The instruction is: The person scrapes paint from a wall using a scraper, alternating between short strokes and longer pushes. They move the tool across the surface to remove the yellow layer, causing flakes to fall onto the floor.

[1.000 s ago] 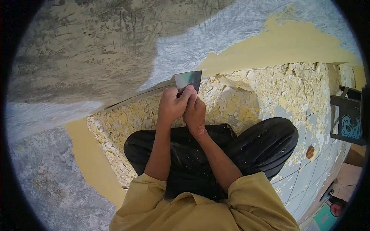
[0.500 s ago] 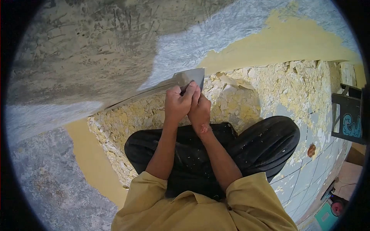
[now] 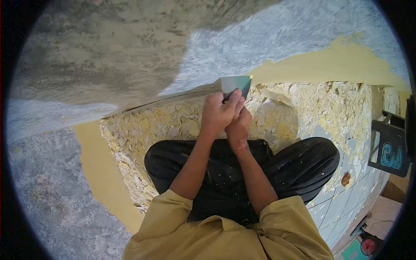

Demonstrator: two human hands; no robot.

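Observation:
A metal scraper with a wide flat blade rests against the lower edge of the wall, beside the border of the yellow paint. My left hand is closed around its handle, and my right hand is wrapped there too, just to the right and touching the left. The handle is mostly hidden by my fingers. Yellow and white paint flakes lie thickly on the floor below the blade.
My crossed legs in black trousers are under my forearms. At the right stand a black object with a blue pattern and, lower, a green item. A brown piece lies on the tiles.
Both hands and the scraper have shifted right along the wall's lower edge. The blade now shows a greenish sheen, and the view has moved slightly.

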